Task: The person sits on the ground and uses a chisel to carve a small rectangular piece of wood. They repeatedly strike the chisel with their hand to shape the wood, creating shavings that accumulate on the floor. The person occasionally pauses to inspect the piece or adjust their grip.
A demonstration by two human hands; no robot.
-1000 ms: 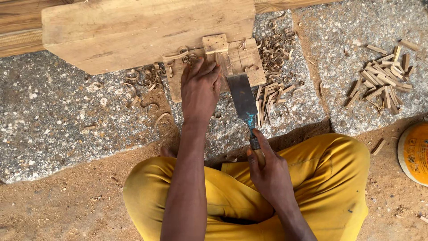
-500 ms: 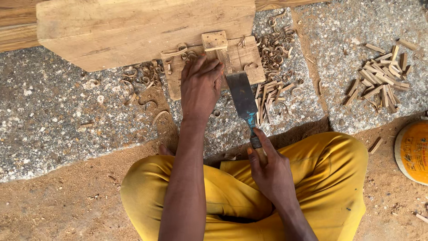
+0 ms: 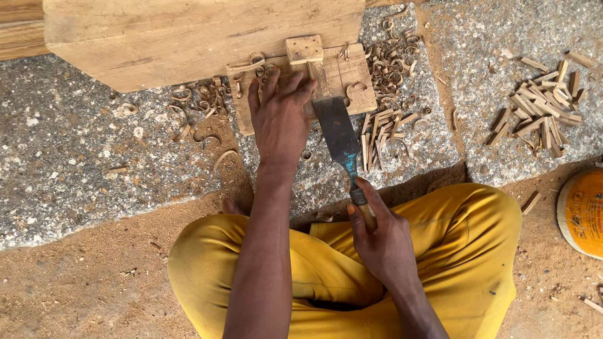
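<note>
The left hand (image 3: 281, 122) presses flat on a thin, light, splittable wood strip on the small board (image 3: 342, 78) (best pinned behind the edge), while the right hand (image 3: 377, 235) grips the stiff, broad chisel (image 3: 336, 135) by its handle.

Hidden under the left hand (image 3: 281, 122): the workpiece held down. Cut off at three o'clock: yellow round container (image 3: 583, 212). Buried in the right hand (image 3: 381, 238): chisel handle.

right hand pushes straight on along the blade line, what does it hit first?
Probably the small wood piece under the left hand: the right hand holds a chisel aimed up at it, on the board. Beyond sits a stop block. Depth unclear.
</note>
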